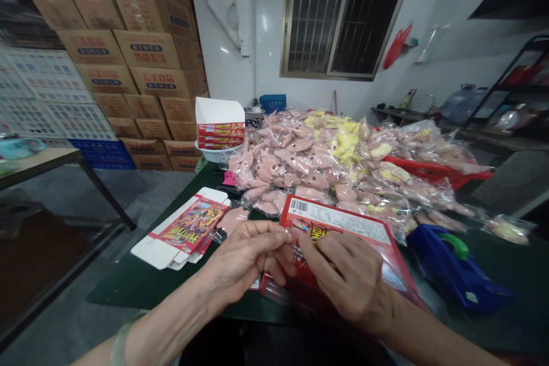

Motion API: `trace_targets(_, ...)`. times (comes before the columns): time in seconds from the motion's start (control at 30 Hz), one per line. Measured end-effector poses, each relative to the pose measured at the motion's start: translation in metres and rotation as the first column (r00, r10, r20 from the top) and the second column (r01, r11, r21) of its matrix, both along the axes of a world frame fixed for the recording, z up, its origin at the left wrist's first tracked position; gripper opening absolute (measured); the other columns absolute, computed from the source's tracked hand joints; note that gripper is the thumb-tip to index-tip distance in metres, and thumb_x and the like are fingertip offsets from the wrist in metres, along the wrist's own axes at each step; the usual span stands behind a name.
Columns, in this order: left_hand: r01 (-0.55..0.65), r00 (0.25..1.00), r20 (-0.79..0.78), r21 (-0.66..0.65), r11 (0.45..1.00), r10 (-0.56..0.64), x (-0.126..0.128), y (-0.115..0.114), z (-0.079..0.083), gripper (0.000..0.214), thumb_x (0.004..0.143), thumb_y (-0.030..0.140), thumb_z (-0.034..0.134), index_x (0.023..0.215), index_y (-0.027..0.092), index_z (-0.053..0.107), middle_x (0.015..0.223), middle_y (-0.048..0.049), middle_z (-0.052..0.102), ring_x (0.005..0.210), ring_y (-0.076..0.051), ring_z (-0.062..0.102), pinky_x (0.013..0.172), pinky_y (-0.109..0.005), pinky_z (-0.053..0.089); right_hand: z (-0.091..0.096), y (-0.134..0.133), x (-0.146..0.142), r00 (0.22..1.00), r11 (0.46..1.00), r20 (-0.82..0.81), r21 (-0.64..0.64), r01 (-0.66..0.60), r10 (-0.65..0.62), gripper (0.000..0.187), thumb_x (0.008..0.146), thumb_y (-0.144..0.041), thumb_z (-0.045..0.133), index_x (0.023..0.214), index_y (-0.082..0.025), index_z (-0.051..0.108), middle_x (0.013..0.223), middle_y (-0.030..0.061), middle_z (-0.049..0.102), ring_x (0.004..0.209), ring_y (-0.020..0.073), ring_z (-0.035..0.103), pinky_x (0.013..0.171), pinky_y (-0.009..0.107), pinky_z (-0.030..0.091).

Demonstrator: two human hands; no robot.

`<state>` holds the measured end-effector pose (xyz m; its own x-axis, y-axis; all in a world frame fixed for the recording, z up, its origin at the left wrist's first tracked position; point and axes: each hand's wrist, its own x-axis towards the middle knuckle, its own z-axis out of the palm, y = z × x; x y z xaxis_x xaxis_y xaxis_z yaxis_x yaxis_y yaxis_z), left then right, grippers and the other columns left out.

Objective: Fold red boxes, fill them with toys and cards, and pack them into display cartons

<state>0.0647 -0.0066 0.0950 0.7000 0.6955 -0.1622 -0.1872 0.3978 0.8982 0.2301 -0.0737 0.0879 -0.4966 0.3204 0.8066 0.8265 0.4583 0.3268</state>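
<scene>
My left hand (253, 254) and my right hand (347, 274) meet fingertip to fingertip over the table's front edge. Both are closed in a pinch. Something small and shiny, perhaps clear film, shows between the fingertips, too blurred to name. Under my right hand lies a large red printed box (343, 220) with a white panel and a barcode, partly hidden by the hand and forearm. Left of my hands is a stack of flat red and white cartons (189, 229). A blue tape dispenser (454, 269) with a green core stands to the right of the red box.
Behind the box is a big heap of pink and yellow pieces in clear bags (295, 160), spilling over a red basket (454, 174). An open display box (221, 126) rests on a white basin at the back left. Brown cartons (146, 48) are stacked along the wall.
</scene>
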Motion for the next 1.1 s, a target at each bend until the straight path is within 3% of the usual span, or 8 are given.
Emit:
trace_targets(0.17, 0.011, 1.000, 0.014, -0.027, 1.000, -0.011, 0.001, 0.002, 0.000, 0.034, 0.074, 0.041, 0.065, 0.072, 0.007, 0.068, 0.057, -0.0098, 0.065, 0.046, -0.016, 0.061, 0.038, -0.022, 0.046, 0.001, -0.002, 0.000, 1.000, 1.000, 0.017, -0.030, -0.003, 0.003, 0.025, 0.090, -0.009, 0.038, 0.091, -0.006, 0.063, 0.061, 0.0043, 0.058, 0.058, 0.0131, 0.052, 0.051, 0.027, 0.039)
trace_targets(0.37, -0.018, 0.999, -0.031, 0.005, 1.000, 0.018, 0.002, -0.001, 0.000, 0.021, 0.068, 0.030, 0.074, 0.069, 0.010, 0.067, 0.058, -0.0045, 0.064, 0.047, -0.013, 0.060, 0.040, -0.019, 0.047, -0.001, -0.003, 0.001, 1.000, 1.000, 0.017, -0.015, 0.006, -0.005, 0.024, 0.090, -0.010, 0.040, 0.091, -0.008, 0.063, 0.061, 0.0040, 0.058, 0.058, 0.0131, 0.050, 0.051, 0.027, 0.039)
trace_targets(0.8, 0.004, 1.000, -0.017, 0.072, 0.997, -0.002, 0.000, -0.002, -0.002, 0.023, 0.072, 0.032, 0.070, 0.072, 0.009, 0.066, 0.062, -0.0064, 0.064, 0.053, -0.014, 0.061, 0.045, -0.021, 0.048, -0.004, 0.000, 0.000, 1.000, 1.000, -0.016, -0.012, 0.000, -0.001, 0.020, 0.088, -0.009, 0.041, 0.090, -0.010, 0.061, 0.063, 0.0036, 0.059, 0.058, 0.0127, 0.051, 0.053, 0.026, 0.039)
trace_targets(0.9, -0.051, 0.998, -0.023, 0.062, 0.997, 0.052, 0.002, -0.004, -0.001, 0.024, 0.069, 0.031, 0.072, 0.074, 0.009, 0.066, 0.064, -0.0062, 0.065, 0.053, -0.014, 0.061, 0.045, -0.022, 0.048, -0.002, 0.000, -0.001, 0.987, 0.981, -0.163, -0.190, -0.042, 0.010, 0.015, 0.085, -0.010, 0.046, 0.088, -0.013, 0.061, 0.066, 0.0033, 0.058, 0.060, 0.0131, 0.051, 0.054, 0.026, 0.040)
trace_targets(1.0, -0.097, 0.995, -0.032, 0.061, 0.993, 0.099, 0.005, -0.008, 0.001, 0.024, 0.067, 0.031, 0.074, 0.074, 0.009, 0.066, 0.066, -0.0069, 0.066, 0.050, -0.012, 0.059, 0.045, -0.021, 0.047, 0.009, -0.001, -0.004, 0.903, 0.884, -0.429, -0.429, -0.183, -0.022, 0.015, 0.086, -0.013, 0.045, 0.087, -0.015, 0.060, 0.073, 0.0033, 0.058, 0.064, 0.0118, 0.053, 0.056, 0.023, 0.042)
trace_targets(1.1, -0.105, 0.994, -0.030, 0.114, 0.988, 0.109, 0.008, -0.012, 0.002, 0.027, 0.066, 0.034, 0.074, 0.074, 0.009, 0.067, 0.064, -0.0075, 0.067, 0.048, -0.012, 0.058, 0.045, -0.020, 0.045, 0.019, 0.002, -0.009, 0.881, 0.871, -0.464, -0.467, -0.155, -0.092, 0.016, 0.088, -0.016, 0.046, 0.084, -0.015, 0.061, 0.073, 0.0032, 0.059, 0.065, 0.0115, 0.053, 0.058, 0.023, 0.042)
